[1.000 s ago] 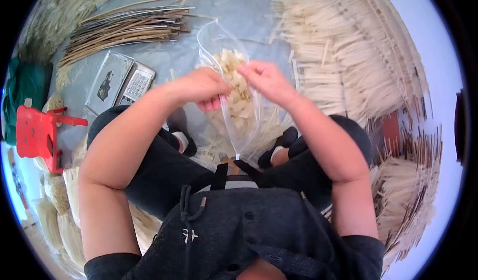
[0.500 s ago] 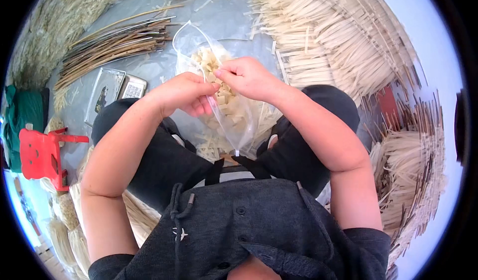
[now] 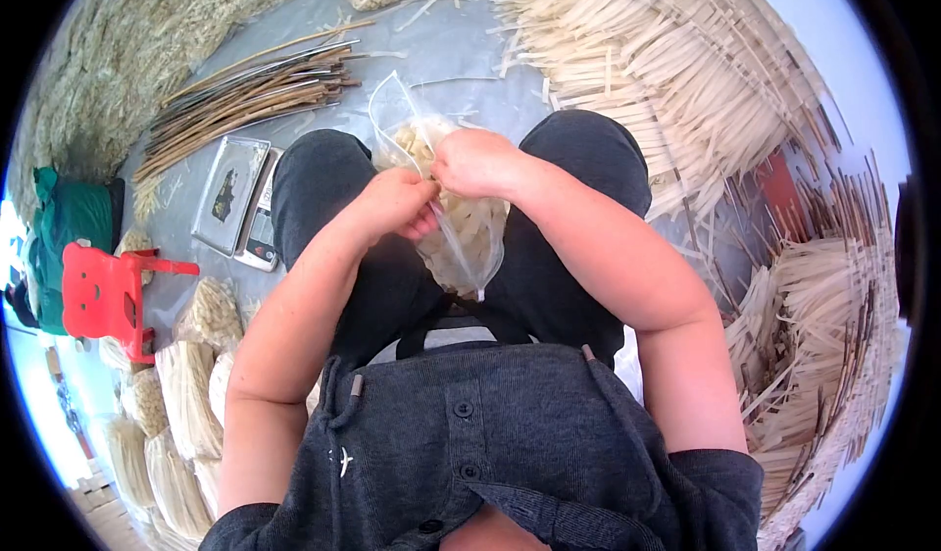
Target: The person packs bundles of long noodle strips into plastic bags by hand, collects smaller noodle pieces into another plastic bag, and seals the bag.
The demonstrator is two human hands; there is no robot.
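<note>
A clear plastic bag point(image 3: 469, 242) full of pale, flat cut pieces rests between my knees, its white-edged mouth standing up toward the far side. My left hand point(image 3: 397, 203) pinches the bag's rim from the left, fingers curled under. Close beside it, my right hand point(image 3: 475, 163) grips the rim from the right. The two hands nearly touch over the middle of the opening. My fingers hide part of the rim and some of the pieces inside.
Brown sticks point(image 3: 260, 85) lie in a bundle at far left. Nearer are a metal tray point(image 3: 231, 193) and a scale point(image 3: 262, 232). A red stool point(image 3: 103, 286) stands left, above filled bags point(image 3: 186, 394). Pale strips point(image 3: 627, 80) are heaped at right.
My knees have come closer together around the bag, and the bag now sits between them. Both hands keep their hold on the rim. The whole view has shifted slightly.
</note>
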